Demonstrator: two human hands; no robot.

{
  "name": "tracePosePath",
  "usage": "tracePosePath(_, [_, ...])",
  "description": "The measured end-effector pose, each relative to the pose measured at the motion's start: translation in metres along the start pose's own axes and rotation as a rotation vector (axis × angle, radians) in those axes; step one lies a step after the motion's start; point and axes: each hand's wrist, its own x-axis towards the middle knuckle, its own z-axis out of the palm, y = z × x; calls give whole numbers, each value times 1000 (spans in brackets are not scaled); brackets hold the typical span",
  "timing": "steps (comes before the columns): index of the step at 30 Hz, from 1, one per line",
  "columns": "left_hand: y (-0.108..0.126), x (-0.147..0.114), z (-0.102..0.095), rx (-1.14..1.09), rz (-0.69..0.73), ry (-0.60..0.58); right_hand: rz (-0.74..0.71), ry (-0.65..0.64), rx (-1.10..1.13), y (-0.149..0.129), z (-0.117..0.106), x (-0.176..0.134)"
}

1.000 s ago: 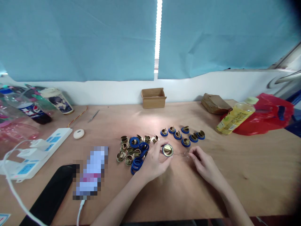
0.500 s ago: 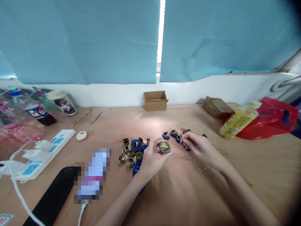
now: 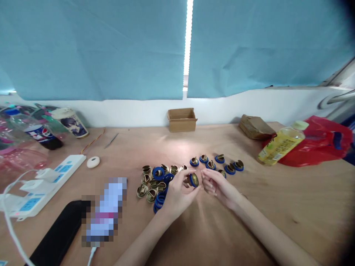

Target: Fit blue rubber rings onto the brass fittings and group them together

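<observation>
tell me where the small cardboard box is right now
In the head view the small cardboard box sits at the far edge of the table, against the white wall under the gap between the blue curtains.

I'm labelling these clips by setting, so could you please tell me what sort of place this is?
Probably an informal small-parts assembly bench: a wooden table with a pile of brass fittings and blue rings, a row of finished ringed pieces, plus a power strip and drinks bottles.

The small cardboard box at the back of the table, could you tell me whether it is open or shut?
Open: the cardboard box has its top flaps folded outward and its dark inside shows; what it holds cannot be told.
</observation>
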Motion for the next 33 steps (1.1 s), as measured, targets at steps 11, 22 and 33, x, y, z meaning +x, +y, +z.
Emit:
tracePosePath(11, [-1,-1,-1,30,141,-83,38,-59,22,10,-4,4])
tracePosePath(22, [-4,-2,-2,113,252,-95,-120,-18,-220,18,-6,5])
tracePosePath(33, [-5,-4,0,199,331,-74,-220,-33,-300,16,-4,4])
